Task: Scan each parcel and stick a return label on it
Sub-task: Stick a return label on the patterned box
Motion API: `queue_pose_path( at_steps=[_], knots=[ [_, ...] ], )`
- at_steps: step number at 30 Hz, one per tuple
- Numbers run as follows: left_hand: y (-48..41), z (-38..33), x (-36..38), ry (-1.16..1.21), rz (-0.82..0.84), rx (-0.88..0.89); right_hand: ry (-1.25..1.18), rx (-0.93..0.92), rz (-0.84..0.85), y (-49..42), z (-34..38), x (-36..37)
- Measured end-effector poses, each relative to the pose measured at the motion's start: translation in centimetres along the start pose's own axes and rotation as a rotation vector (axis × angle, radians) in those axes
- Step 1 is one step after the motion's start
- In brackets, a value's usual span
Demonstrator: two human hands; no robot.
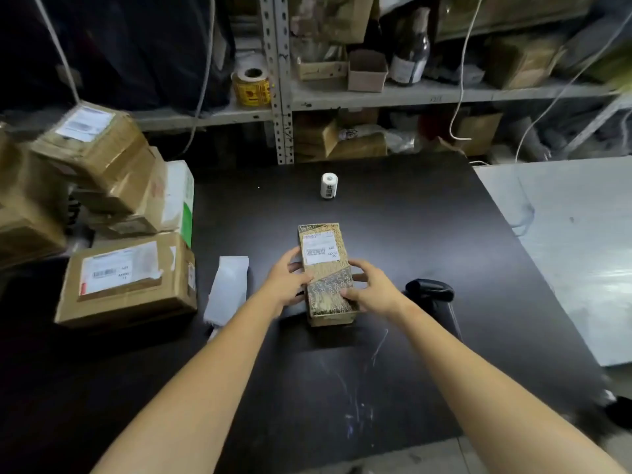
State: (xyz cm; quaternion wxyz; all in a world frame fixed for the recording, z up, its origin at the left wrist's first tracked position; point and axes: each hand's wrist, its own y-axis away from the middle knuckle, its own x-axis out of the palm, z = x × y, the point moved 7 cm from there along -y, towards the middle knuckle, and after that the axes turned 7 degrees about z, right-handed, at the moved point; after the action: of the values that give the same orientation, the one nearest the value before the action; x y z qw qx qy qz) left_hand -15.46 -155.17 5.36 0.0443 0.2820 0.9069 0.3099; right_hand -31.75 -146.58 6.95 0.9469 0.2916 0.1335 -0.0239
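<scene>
A narrow brown parcel [326, 278] with a patterned wrap lies at the middle of the black table [410, 234], a white shipping label on its far half. My left hand [287, 282] grips its left side. My right hand [371, 289] grips its right side, fingers curled over the top. A black handheld scanner [431, 290] lies just right of my right hand. A small white roll of labels [329, 186] stands further back on the table. A strip of white label backing [227, 289] lies left of my left hand.
Several labelled cardboard boxes [126, 278] are stacked at the table's left edge. Metal shelving [282, 80] behind holds boxes, a bottle and a yellow tape roll [251, 85]. A pale sheet [564, 251] covers the surface to the right. Cables hang from above.
</scene>
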Motion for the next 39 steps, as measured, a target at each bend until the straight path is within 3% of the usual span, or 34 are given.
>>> queue_pose_path(
  at_steps=[7,12,15,18,20,23,25,30,34,39],
  knots=[
    [-1.5,-0.1,-0.6,-0.076,0.025,-0.015,-0.108,0.056,0.016,-0.7,-0.6,-0.3],
    [-0.4,-0.1,-0.7,-0.228,-0.051,-0.031,0.135,0.082,-0.021,0.2,0.2,-1.0],
    [0.3,0.6,-0.6,-0.248,-0.075,-0.041,0.292,0.078,-0.246,1.8,0.7,-4.4],
    [0.3,0.9,-0.2,-0.243,-0.081,-0.020,0.667,0.122,-0.551,4.7,0.1,-8.9],
    [0.2,0.8,-0.1,-0.250,-0.092,-0.007,0.644,0.244,-0.637,6.2,-2.0,-11.3],
    [0.3,0.8,-0.1,-0.246,-0.098,0.005,0.460,0.467,-0.540,7.0,-6.6,-12.4],
    [0.4,1.0,-0.1,-0.231,-0.098,0.012,0.378,0.500,-0.455,6.8,-8.7,-11.9],
    [0.3,1.4,-0.5,-0.224,-0.113,0.029,0.371,0.471,-0.516,7.2,-10.1,-11.7],
    [0.4,1.2,-0.2,-0.206,-0.115,0.020,0.320,0.463,-0.470,6.8,-10.0,-11.6],
    [1.1,0.8,-0.6,-0.279,-0.102,-0.032,0.210,0.329,-0.448,6.2,-6.7,-10.7]
  ],
)
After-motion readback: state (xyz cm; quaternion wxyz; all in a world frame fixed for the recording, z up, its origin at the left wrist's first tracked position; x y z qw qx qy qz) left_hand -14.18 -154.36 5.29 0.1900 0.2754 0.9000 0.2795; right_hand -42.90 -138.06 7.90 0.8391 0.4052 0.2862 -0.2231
